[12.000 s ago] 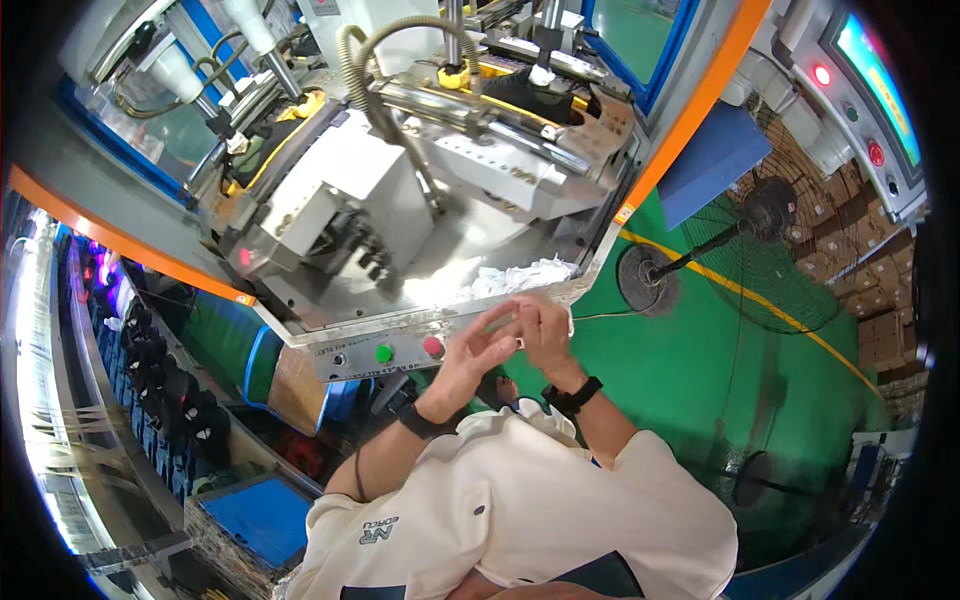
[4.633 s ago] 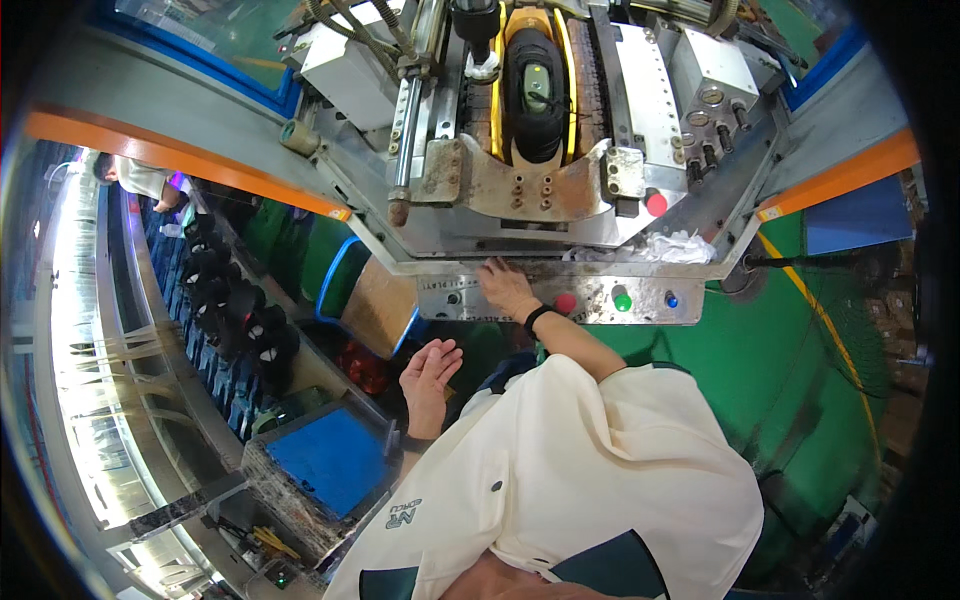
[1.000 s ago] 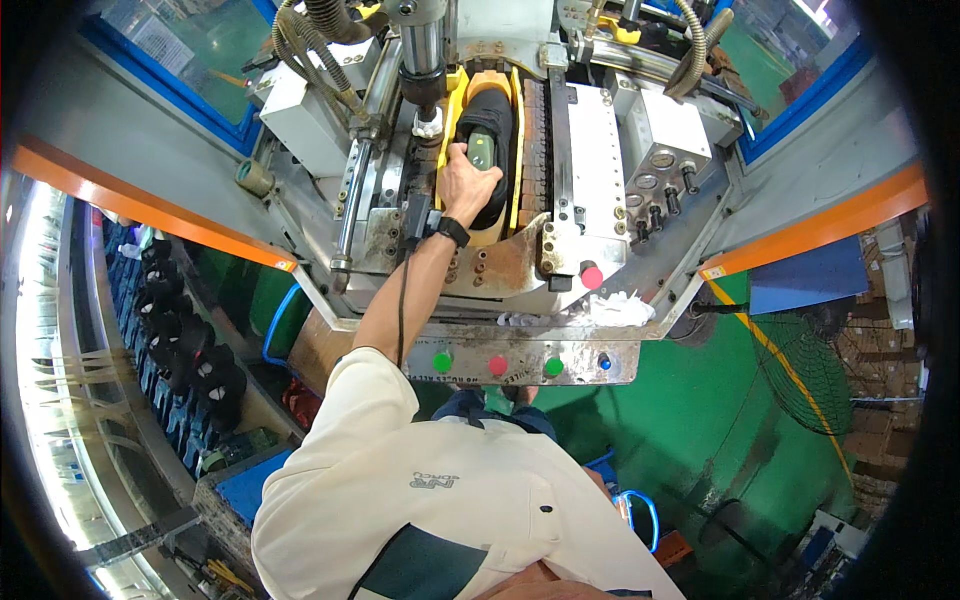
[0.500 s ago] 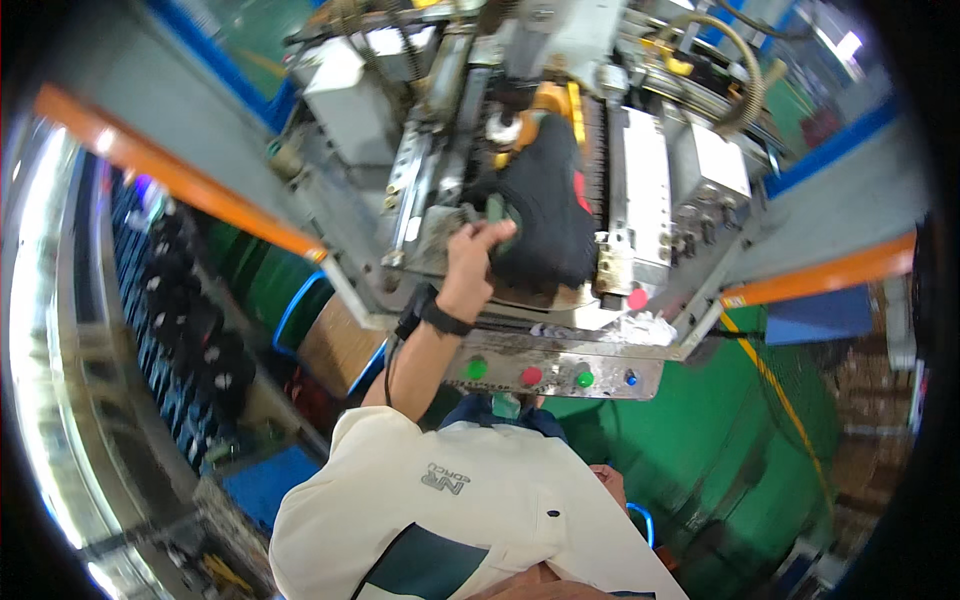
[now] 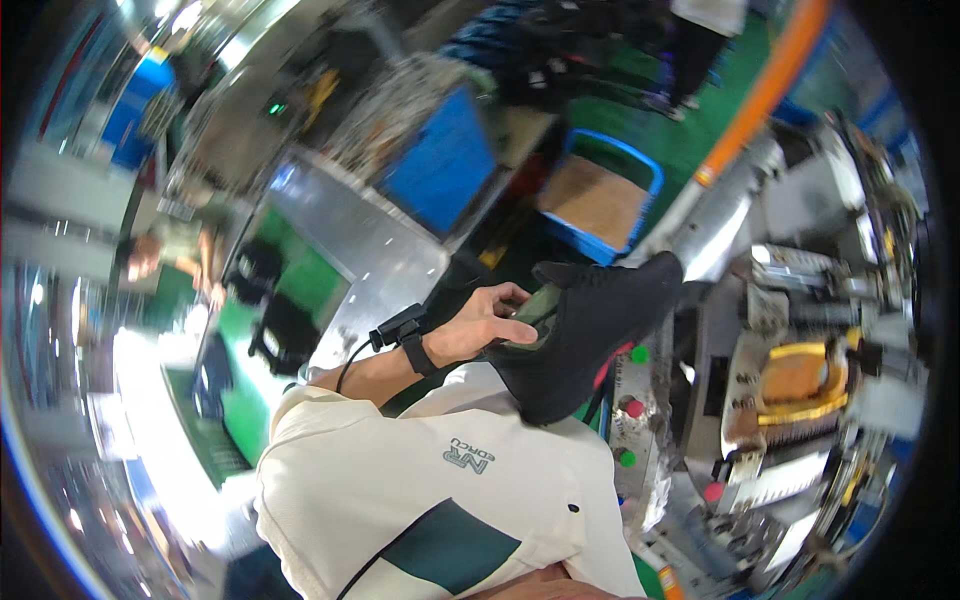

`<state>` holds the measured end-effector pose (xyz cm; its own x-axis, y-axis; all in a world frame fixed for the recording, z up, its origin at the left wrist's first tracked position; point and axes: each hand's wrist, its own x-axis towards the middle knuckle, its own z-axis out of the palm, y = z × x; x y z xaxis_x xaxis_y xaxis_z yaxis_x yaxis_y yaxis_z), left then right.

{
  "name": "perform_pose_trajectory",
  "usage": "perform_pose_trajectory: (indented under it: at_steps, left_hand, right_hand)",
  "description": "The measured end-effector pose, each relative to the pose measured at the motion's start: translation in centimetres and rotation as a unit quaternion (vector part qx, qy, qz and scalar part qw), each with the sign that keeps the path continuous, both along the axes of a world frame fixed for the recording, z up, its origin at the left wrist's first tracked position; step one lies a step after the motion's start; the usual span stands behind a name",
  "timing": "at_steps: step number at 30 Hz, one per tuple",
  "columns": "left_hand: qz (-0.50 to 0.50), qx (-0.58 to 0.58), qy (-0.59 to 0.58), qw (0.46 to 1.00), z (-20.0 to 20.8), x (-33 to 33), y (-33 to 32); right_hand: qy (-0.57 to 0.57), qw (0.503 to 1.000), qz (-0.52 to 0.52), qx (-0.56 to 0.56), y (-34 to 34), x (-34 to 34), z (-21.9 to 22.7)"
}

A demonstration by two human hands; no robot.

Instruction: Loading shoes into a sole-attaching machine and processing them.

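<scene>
My left hand [image 5: 484,326] grips the green shoe last [image 5: 541,314] at the opening of a black shoe upper [image 5: 605,325], with thumb and fingers on either side of the last. The upper is stretched over the last and hangs in the air in front of my chest, its toe pointing up and to the right. A small red patch shows on its lower side. A black strap with a small cabled device [image 5: 403,328] sits around my left wrist. My right hand is out of view.
On the right is the machine with its orange pad [image 5: 795,380] and button panel [image 5: 632,408]. A blue-framed cart [image 5: 600,195] stands ahead, near an orange bar [image 5: 765,95]. A metal table [image 5: 385,270] and a green-topped bench with dark shoes [image 5: 285,330] lie left; a person [image 5: 190,245] is beyond.
My left hand has lifted the shoe upper on its last out of the machine. The view has turned left, so the machine now lies on the right. My right hand has left the view.
</scene>
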<state>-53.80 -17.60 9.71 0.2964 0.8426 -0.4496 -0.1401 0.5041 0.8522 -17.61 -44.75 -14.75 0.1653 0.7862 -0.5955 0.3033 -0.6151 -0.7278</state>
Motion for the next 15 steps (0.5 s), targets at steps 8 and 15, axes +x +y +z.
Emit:
perform_pose_trajectory:
  at_steps: [8,15]
  left_hand:
    - [0.466,-0.108,-0.038,0.877,-4.6,-15.2,-13.4]
    - [0.654,-0.062,0.028,0.753,-12.2,-33.9,-18.3]
  right_hand:
    - [-0.059,0.957,0.254,0.124,14.7,-3.0,4.7]
    - [-0.019,0.914,0.169,0.368,39.8,-14.2,18.9]
